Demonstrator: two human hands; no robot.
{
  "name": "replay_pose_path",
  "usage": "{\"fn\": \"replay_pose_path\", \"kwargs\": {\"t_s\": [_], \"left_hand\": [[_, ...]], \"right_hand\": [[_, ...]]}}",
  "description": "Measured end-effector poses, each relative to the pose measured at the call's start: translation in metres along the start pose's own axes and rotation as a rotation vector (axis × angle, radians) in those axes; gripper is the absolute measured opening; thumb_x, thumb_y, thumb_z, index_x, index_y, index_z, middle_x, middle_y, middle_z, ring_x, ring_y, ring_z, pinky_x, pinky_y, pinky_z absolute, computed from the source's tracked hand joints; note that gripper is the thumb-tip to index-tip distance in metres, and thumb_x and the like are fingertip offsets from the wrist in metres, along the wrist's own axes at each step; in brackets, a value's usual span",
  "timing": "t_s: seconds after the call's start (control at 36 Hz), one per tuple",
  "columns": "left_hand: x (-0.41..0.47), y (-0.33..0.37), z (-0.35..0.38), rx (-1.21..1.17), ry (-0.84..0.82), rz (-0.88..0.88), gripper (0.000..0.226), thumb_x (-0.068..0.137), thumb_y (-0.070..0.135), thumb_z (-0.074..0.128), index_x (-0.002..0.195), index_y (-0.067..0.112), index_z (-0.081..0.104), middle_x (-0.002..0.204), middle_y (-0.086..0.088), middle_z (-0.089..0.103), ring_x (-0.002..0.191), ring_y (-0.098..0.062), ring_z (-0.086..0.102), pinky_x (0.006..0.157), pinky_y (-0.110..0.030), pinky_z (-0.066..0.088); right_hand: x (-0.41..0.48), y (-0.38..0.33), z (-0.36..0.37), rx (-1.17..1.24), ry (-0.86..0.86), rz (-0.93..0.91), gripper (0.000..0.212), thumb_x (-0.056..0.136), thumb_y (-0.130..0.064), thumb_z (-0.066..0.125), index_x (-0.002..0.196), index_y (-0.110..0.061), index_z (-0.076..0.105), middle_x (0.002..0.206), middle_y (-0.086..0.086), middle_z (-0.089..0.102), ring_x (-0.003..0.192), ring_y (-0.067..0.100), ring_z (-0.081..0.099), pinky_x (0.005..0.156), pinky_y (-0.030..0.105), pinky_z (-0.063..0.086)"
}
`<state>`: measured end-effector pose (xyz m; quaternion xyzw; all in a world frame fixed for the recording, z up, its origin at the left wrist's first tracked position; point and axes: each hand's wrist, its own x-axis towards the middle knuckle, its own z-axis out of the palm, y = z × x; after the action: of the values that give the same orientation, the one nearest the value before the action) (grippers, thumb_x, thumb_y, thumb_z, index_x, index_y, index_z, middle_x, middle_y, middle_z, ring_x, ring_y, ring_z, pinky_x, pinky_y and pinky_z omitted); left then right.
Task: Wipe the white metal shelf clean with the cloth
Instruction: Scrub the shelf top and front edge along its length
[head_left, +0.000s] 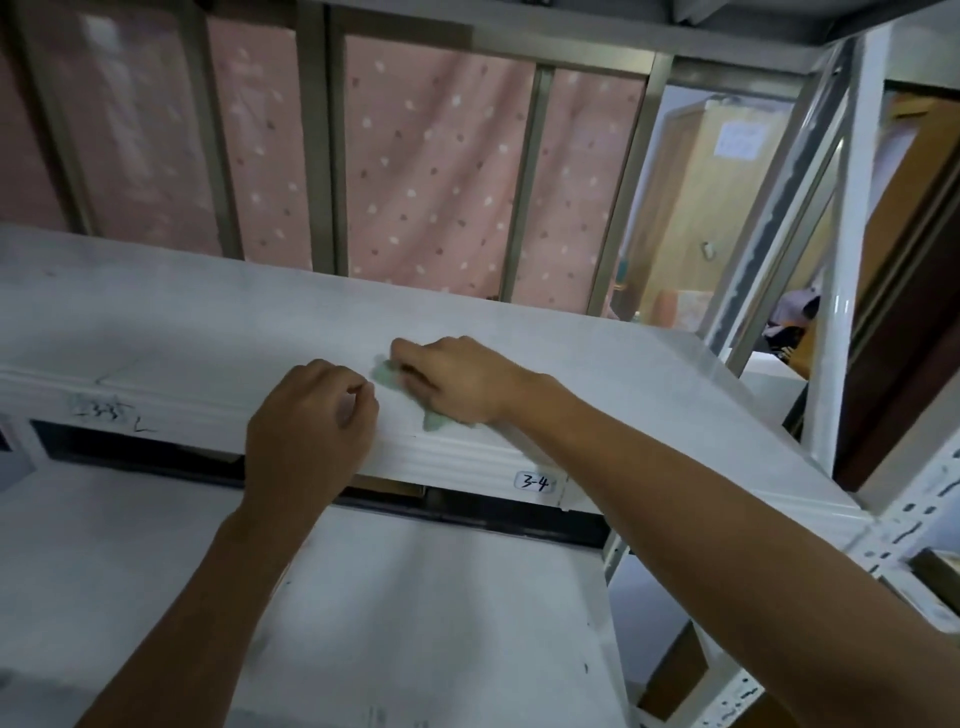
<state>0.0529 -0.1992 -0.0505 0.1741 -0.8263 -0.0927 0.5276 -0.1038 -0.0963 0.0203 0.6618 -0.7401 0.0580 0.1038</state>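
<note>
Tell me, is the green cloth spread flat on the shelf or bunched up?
Bunched up. The cloth sits crumpled under the right hand on the shelf; only small green bits show beside the fingers.

Both bare forearms reach up and forward from the bottom of the view. The left arm rises from about 7 o'clock; the left hand (311, 421) is curled into a loose fist, knuckles up, thumb tucked against the fingers. The right arm comes in from 4 o'clock, stretched long; the right hand (457, 379) lies palm down, fingers bent and pressing downward, just at 2 o'clock of the left.
</note>
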Motion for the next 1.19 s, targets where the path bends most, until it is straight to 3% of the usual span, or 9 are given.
{"fn": "replay_pose_path", "kwargs": {"t_s": [0.14, 0.36, 0.47, 0.56, 0.67, 0.75, 0.94, 1.08, 1.19], "left_hand": [[-0.004, 0.003, 0.008, 0.036, 0.122, 0.154, 0.026, 0.094, 0.017, 0.053, 0.073, 0.005, 0.063, 0.073, -0.007, 0.061, 0.067, -0.026, 0.056, 0.057, -0.034, 0.046], [-0.005, 0.057, 0.031, -0.058, 0.137, 0.467, 0.023, 0.089, 0.007, 0.059, 0.066, 0.006, 0.062, 0.065, -0.007, 0.059, 0.059, -0.028, 0.053, 0.054, -0.041, 0.047], [0.001, 0.083, 0.043, -0.089, 0.083, 0.481, 0.028, 0.09, 0.014, 0.06, 0.063, 0.008, 0.063, 0.061, -0.004, 0.058, 0.056, -0.025, 0.051, 0.051, -0.037, 0.045], [0.007, 0.091, 0.051, -0.082, 0.064, 0.484, 0.033, 0.091, 0.018, 0.061, 0.059, 0.01, 0.058, 0.056, -0.003, 0.053, 0.053, -0.024, 0.046, 0.049, -0.036, 0.042], [0.013, 0.089, 0.057, -0.053, -0.058, 0.404, 0.033, 0.091, 0.026, 0.061, 0.061, 0.012, 0.062, 0.059, 0.0, 0.056, 0.056, -0.022, 0.049, 0.049, -0.032, 0.044], [0.018, 0.084, 0.057, -0.008, -0.159, 0.325, 0.032, 0.088, 0.035, 0.059, 0.063, 0.015, 0.064, 0.061, 0.002, 0.056, 0.06, -0.021, 0.053, 0.051, -0.028, 0.043], [0.035, 0.061, 0.051, 0.048, -0.373, 0.241, 0.041, 0.087, 0.054, 0.041, 0.076, 0.024, 0.067, 0.077, 0.009, 0.063, 0.077, -0.017, 0.061, 0.065, -0.03, 0.052], [0.041, 0.067, 0.049, -0.046, -0.459, 0.157, 0.033, 0.087, 0.055, 0.056, 0.099, 0.028, 0.071, 0.099, 0.013, 0.067, 0.098, -0.012, 0.063, 0.083, -0.031, 0.053], [0.04, 0.064, 0.052, -0.046, -0.444, 0.176, 0.024, 0.087, 0.047, 0.065, 0.092, 0.025, 0.073, 0.092, 0.012, 0.067, 0.09, -0.012, 0.065, 0.076, -0.027, 0.053]], "right_hand": [[-0.015, -0.017, 0.002, 0.064, 0.062, -0.088, 0.019, 0.102, -0.032, 0.04, 0.101, -0.015, 0.048, 0.075, 0.001, 0.063, 0.066, 0.023, 0.055, 0.061, 0.034, 0.043], [-0.066, 0.06, -0.007, -0.097, 0.031, 0.307, 0.016, 0.101, -0.029, 0.04, 0.096, -0.014, 0.037, 0.075, 0.013, 0.055, 0.066, 0.034, 0.052, 0.059, 0.04, 0.043], [-0.109, 0.111, -0.018, -0.182, -0.023, 0.616, 0.017, 0.1, -0.028, 0.044, 0.099, -0.013, 0.038, 0.085, 0.015, 0.057, 0.069, 0.031, 0.047, 0.063, 0.038, 0.04], [-0.134, 0.15, -0.023, -0.281, -0.074, 0.838, 0.023, 0.097, -0.023, 0.048, 0.115, -0.009, 0.044, 0.101, 0.017, 0.063, 0.076, 0.029, 0.052, 0.068, 0.039, 0.045], [-0.148, 0.191, -0.025, -0.285, -0.068, 1.031, 0.038, 0.097, -0.024, 0.05, 0.13, -0.007, 0.045, 0.118, 0.019, 0.06, 0.103, 0.034, 0.061, 0.085, 0.043, 0.051], [-0.144, 0.217, -0.023, -0.219, -0.021, 1.142, 0.041, 0.094, -0.018, 0.051, 0.133, -0.006, 0.043, 0.121, 0.02, 0.058, 0.109, 0.038, 0.058, 0.086, 0.044, 0.05], [-0.115, 0.263, -0.016, -0.206, -0.047, 1.131, 0.043, 0.093, -0.019, 0.047, 0.135, -0.013, 0.039, 0.121, 0.02, 0.058, 0.108, 0.039, 0.058, 0.083, 0.044, 0.05], [-0.072, 0.284, -0.004, -0.239, -0.096, 1.018, 0.047, 0.097, -0.026, 0.044, 0.14, -0.013, 0.034, 0.131, 0.023, 0.054, 0.115, 0.043, 0.056, 0.094, 0.05, 0.048], [-0.031, 0.285, 0.003, -0.274, -0.133, 0.861, 0.041, 0.1, -0.025, 0.039, 0.137, -0.009, 0.034, 0.128, 0.027, 0.055, 0.113, 0.045, 0.056, 0.091, 0.049, 0.046]]}}
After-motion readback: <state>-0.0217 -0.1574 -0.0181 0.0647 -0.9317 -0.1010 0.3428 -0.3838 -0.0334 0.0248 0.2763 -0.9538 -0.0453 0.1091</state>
